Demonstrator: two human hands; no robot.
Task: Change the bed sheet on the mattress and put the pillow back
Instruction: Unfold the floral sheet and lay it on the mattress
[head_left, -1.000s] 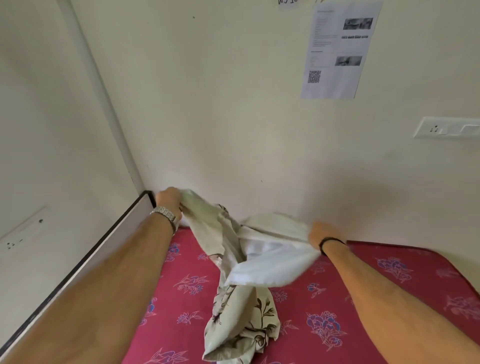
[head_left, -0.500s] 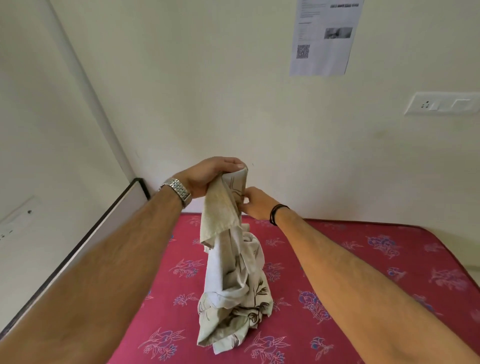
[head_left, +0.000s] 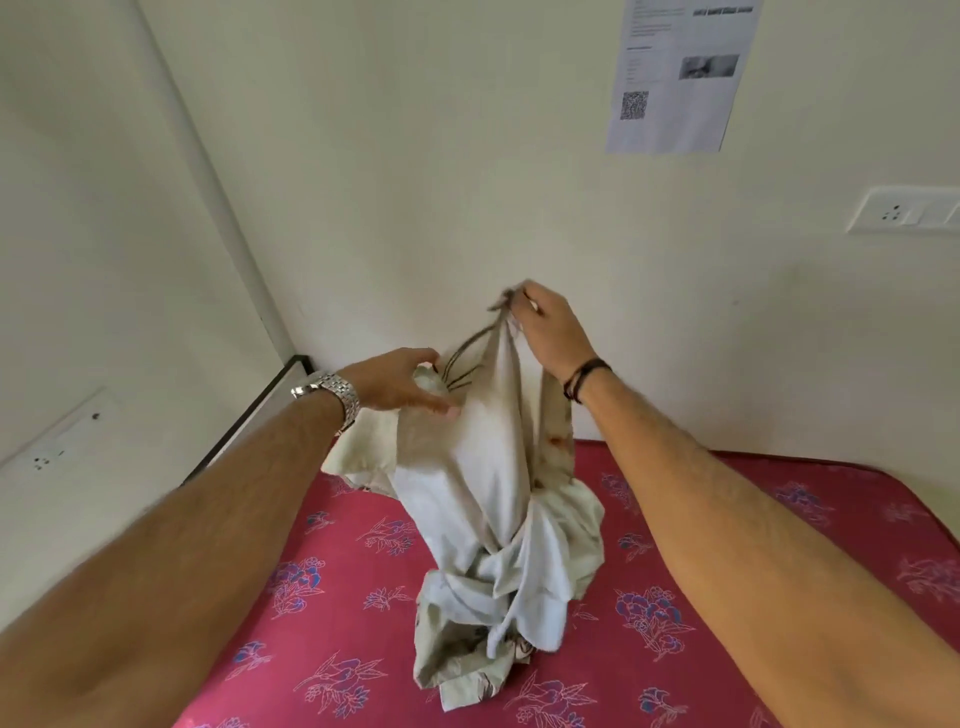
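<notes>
A cream bed sheet (head_left: 483, 499) with a faint brown floral print is hanging bunched and twisted between the two hands. Its top edge is rising to a peak pinched at the right hand (head_left: 553, 332), while a lower fold is being gripped by the left hand (head_left: 402, 384). Below the hands, its crumpled lower end is resting in a heap on a bare pink-red mattress (head_left: 727, 597) printed with blue and white flowers, which is lying flat beneath both forearms.
</notes>
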